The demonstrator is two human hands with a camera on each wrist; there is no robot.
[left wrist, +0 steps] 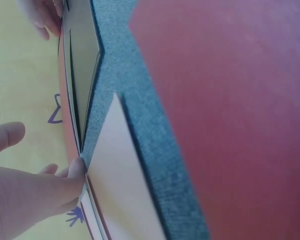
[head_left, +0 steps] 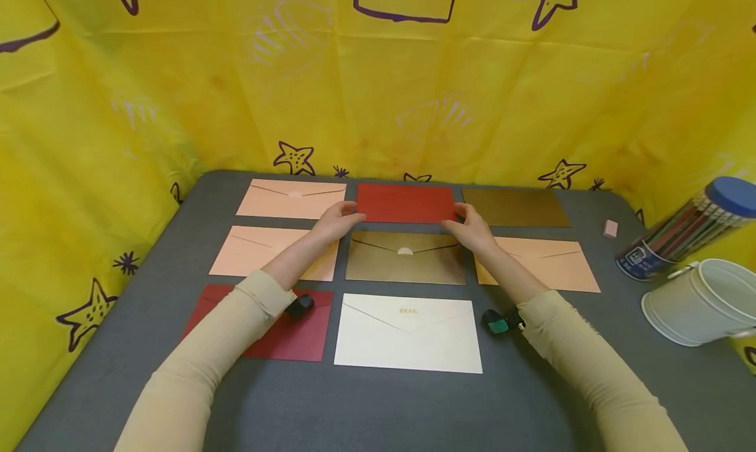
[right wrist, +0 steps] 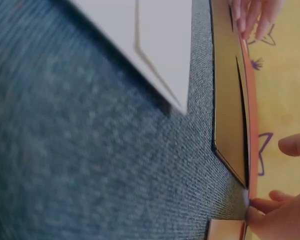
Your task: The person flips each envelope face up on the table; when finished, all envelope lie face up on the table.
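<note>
A bright red envelope (head_left: 404, 203) lies flat in the middle of the back row. At its left end is my left hand (head_left: 336, 224), fingertips touching the edge near the corner. My right hand (head_left: 471, 229) touches the opposite end in the same way. In both wrist views one digit of the near hand stands raised, apart from the paper. Just in front lies a gold envelope (head_left: 384, 268) with a pale round seal. Pink envelopes (head_left: 289, 206) lie at the left, one partly behind my left forearm. A brown-gold envelope (head_left: 520, 209) is back right.
In front lie a white envelope (head_left: 407, 347) and a dark red envelope (head_left: 295, 344), partly under my left arm. A peach envelope (head_left: 555, 268) sits right. Further right are a small eraser (head_left: 611, 229), a pencil tub (head_left: 685, 239) and a white bucket (head_left: 673, 314). Yellow cloth (head_left: 378, 111) hangs behind.
</note>
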